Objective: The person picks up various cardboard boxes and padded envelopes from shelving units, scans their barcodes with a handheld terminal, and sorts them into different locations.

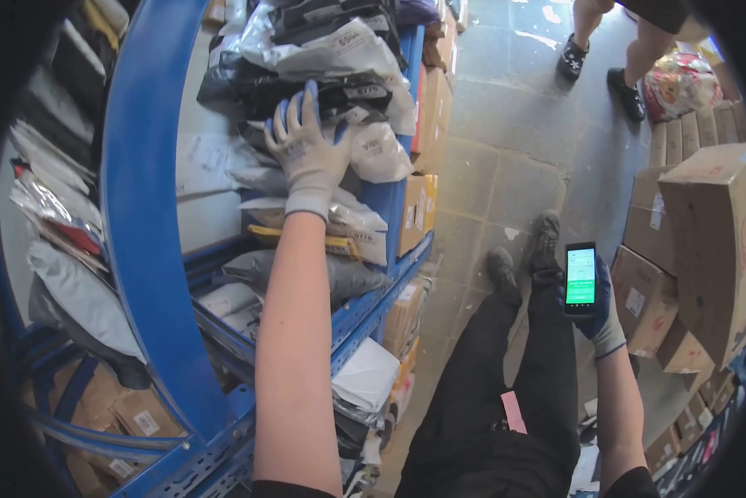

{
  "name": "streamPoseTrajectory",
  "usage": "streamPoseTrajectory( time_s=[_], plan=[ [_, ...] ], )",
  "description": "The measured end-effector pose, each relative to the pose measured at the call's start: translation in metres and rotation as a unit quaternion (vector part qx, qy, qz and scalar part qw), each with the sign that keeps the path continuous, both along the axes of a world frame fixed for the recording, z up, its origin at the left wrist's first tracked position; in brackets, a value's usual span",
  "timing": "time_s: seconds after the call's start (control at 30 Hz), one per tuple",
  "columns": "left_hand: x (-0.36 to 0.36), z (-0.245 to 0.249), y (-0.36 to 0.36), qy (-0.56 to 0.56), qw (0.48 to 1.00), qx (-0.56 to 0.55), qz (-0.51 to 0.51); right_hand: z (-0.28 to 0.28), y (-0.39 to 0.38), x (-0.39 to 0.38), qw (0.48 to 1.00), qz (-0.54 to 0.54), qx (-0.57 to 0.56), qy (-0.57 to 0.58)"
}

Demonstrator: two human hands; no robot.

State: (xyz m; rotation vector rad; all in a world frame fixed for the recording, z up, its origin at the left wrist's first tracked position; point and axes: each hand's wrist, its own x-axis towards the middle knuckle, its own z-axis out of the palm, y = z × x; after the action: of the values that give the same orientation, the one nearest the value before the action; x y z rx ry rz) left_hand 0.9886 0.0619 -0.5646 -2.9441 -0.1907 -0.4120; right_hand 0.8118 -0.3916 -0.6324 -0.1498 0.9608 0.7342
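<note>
My left hand [305, 149], in a white and blue work glove, lies with fingers spread against a stack of plastic mailer bags. Its fingertips touch a black mailer bag [261, 98]; beside the thumb is a white mailer bag [379, 153] with a printed number. Over to the right, my right hand [603, 311], gloved in dark blue, is closed round a smartphone [580, 278]. The phone's lit screen faces up at me with a green panel on its lower half; the text is too small to read.
The stack sits on a blue metal shelf rack [145, 191]. Lower shelves hold more bags, including a grey bag [352, 278]. Cardboard boxes [705, 241] are piled on the right. A person's legs [638, 54] stand ahead on the tiled floor [506, 149].
</note>
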Motion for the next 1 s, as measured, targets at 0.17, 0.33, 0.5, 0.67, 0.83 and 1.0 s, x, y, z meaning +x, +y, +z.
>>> streamPoseTrajectory(
  time_s=[0.17,0.33,0.5,0.67,0.83,1.0],
  plan=[
    [0.012,0.014,0.014,0.053,0.997,-0.054,0.011,-0.009,0.0,-0.02,0.999,0.037,-0.024,-0.013],
    [0.028,0.033,0.033,0.166,0.985,-0.038,0.014,-0.012,0.001,-0.029,0.998,0.045,0.004,0.037],
    [0.039,0.049,0.035,0.231,0.973,0.021,0.001,-0.016,0.0,-0.026,0.997,0.049,0.012,0.057],
    [0.043,0.051,0.032,0.229,0.971,0.071,-0.018,-0.011,0.001,-0.016,0.998,0.044,0.034,0.033],
    [0.045,0.055,0.025,0.228,0.969,0.084,-0.036,-0.01,-0.006,-0.006,0.998,0.057,0.019,0.038],
    [0.038,0.051,0.027,0.184,0.978,0.087,-0.056,-0.007,-0.01,0.004,0.997,0.073,-0.02,0.009]
  ],
)
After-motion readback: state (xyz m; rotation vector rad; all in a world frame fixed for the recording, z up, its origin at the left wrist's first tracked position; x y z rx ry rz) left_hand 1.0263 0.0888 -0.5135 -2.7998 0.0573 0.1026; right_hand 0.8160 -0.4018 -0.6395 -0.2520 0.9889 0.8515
